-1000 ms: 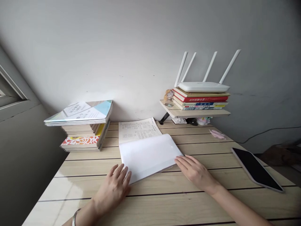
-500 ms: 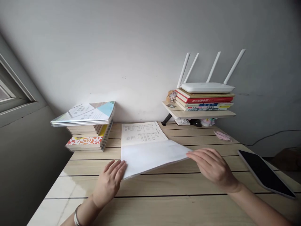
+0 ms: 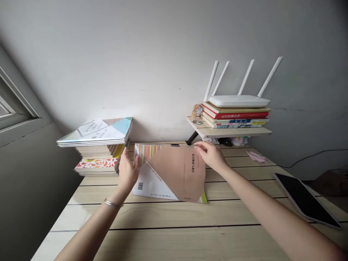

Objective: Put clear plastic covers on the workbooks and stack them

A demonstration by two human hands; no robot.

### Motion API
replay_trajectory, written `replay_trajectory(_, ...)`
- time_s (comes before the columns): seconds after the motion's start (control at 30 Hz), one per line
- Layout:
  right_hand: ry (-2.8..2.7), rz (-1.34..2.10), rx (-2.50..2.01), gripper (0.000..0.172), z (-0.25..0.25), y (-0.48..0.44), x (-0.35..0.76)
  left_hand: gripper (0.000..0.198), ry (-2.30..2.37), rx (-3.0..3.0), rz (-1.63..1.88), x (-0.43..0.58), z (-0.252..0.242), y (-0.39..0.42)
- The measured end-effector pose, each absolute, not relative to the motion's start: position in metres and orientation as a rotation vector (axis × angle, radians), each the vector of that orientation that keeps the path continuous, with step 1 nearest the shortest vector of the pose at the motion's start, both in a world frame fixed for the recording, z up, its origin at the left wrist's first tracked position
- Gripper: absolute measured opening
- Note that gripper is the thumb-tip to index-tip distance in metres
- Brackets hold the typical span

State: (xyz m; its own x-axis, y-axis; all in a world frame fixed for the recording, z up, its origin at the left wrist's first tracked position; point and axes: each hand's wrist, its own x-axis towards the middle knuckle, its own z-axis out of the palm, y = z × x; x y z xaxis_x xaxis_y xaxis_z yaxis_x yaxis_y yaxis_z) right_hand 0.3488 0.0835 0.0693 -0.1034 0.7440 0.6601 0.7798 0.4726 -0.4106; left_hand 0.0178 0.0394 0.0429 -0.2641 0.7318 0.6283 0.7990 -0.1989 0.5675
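A thin workbook (image 3: 174, 170) lies closed in the middle of the table, with a tan cover. It has a striped corner at the upper left and a white triangle with a barcode at the lower left. My right hand (image 3: 210, 154) pinches its far right corner. At the left edge is my left hand (image 3: 129, 170), fingers pointing away and thumb apart, the thumb overlapping the striped corner. Whether that thumb presses on the cover I cannot tell. A bracelet (image 3: 113, 203) circles my left wrist.
Left of the workbook stands a stack of books (image 3: 98, 150). A small raised shelf (image 3: 236, 133) at the back right carries several books (image 3: 239, 116) and a white router (image 3: 240, 100). A dark-screened tablet (image 3: 306, 199) and a pink item (image 3: 257, 156) lie to the right.
The workbook has gone from open, with printed and blank pages showing, to closed with its cover up. My right hand moved away from me and left; my left hand moved farther up the edge.
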Motion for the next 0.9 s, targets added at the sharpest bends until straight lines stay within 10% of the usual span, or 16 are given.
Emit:
replay_trajectory(0.27,-2.297,-0.113,-1.625,0.042,0.012,0.094,0.289,0.050,-1.715,-2.523,-0.291,0.058,-0.004,0.035)
replay_trajectory(0.9,-2.363,0.075,-1.828,0.056,-0.010,0.075,0.289,0.063,-1.876,-2.578,-0.094,0.055,-0.004,0.055)
